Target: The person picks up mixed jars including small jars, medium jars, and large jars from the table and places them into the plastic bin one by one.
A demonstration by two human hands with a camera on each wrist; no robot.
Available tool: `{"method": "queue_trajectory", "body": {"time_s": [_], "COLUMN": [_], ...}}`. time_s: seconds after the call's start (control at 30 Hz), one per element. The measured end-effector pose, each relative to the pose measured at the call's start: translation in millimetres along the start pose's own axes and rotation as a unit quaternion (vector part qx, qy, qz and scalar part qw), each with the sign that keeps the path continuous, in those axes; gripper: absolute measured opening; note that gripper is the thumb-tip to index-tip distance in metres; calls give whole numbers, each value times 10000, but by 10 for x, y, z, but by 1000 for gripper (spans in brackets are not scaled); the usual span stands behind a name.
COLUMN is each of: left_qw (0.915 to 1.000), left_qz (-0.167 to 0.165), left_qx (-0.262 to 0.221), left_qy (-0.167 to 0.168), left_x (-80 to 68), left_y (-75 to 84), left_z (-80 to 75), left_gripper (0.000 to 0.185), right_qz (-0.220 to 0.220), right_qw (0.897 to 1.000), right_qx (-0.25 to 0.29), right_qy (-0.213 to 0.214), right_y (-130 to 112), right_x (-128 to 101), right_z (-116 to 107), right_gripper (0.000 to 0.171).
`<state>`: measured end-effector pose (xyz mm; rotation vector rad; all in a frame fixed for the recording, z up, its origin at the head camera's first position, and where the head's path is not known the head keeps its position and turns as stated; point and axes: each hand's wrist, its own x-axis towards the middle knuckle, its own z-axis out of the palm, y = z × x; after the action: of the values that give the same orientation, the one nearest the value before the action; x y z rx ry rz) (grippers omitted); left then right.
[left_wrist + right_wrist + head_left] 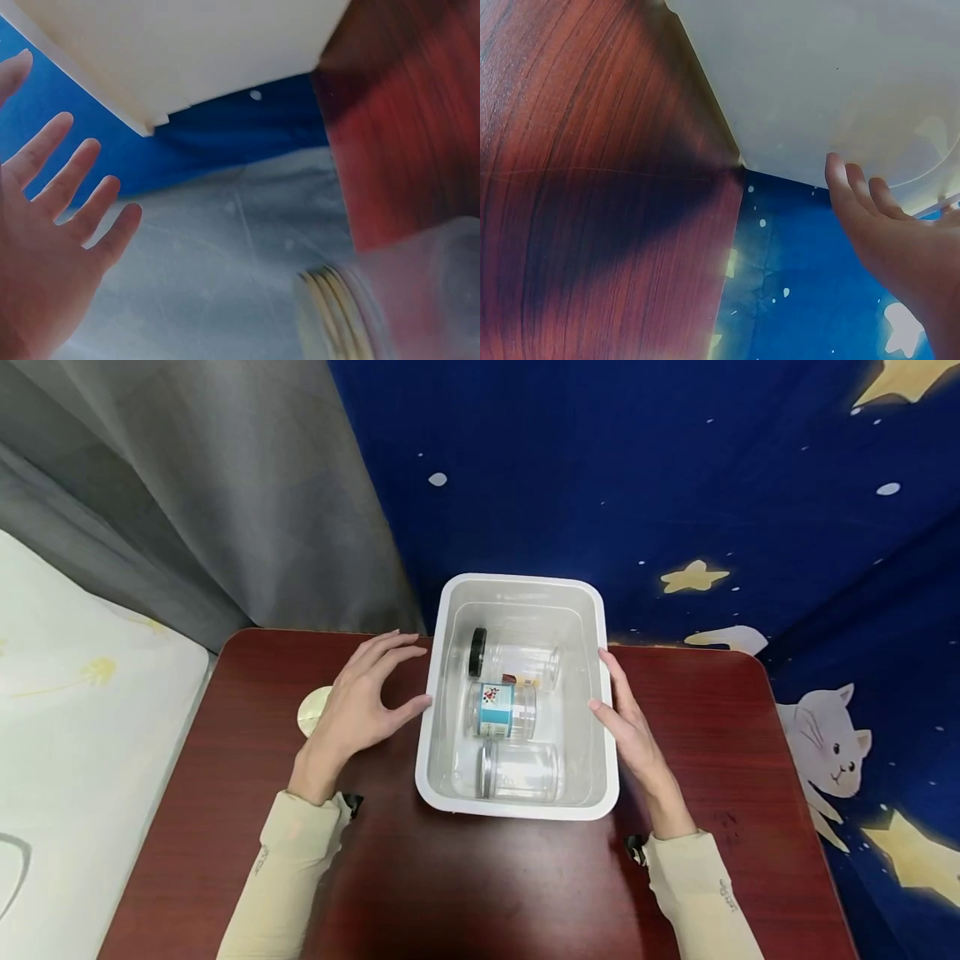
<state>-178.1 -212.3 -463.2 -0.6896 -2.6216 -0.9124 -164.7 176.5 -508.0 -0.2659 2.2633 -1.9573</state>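
Note:
A white plastic tub [517, 812] stands on the table with three clear jars lying on their sides in it. The farthest jar [536, 662] has a black lid; the middle jar [497, 710] wears a blue and white label; the nearest jar [525, 772] is plain. At the tub's right rim my right hand [630, 727] grips it, thumb over the edge and fingers along the outer wall. My left hand [360, 702] is spread at the left side, holding nothing, its thumb tip right at the rim. Beside that wrist is a jar with a gold lid [334, 315], partly hidden in the head view.
The dark red table [480, 893] ends just behind the tub. A blue star-patterned curtain [570, 468] and a grey curtain [247, 493] hang behind it. To the left lies a white surface [75, 718].

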Motion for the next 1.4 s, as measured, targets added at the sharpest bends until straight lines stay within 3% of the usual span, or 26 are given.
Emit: {"method": "queue_trajectory", "body": {"time_s": [0.2, 0.53, 0.8, 0.97, 1.2, 1.4], "left_qw": [9999, 9988, 9970, 9955, 9939, 9922], "left_qz": [-83, -60, -651, -803, -847, -735], "left_qx": [109, -64, 119, 116, 176, 188], "left_qy": [81, 485, 408, 486, 689, 984], "left_x": [-120, -194, -304, -392, -454, -540], "left_y": [-93, -210, -243, -288, -350, -388], "left_z": [-6, 2, -70, -93, -87, -97], "left_gripper": [59, 52, 69, 75, 79, 70], "right_qz": [56, -1, -6, 44, -58, -13], "right_qw": [10000, 10000, 10000, 10000, 9999, 10000], "right_qx": [-25, 45, 42, 7, 92, 25], "right_qy": [-8, 60, 83, 70, 114, 91], "right_y": [0, 13, 13, 12, 1, 3], "right_x": [-21, -10, 0, -7, 10, -4], "right_z": [16, 6, 9, 17, -2, 4], "right_gripper": [68, 67, 67, 66, 66, 67]}}
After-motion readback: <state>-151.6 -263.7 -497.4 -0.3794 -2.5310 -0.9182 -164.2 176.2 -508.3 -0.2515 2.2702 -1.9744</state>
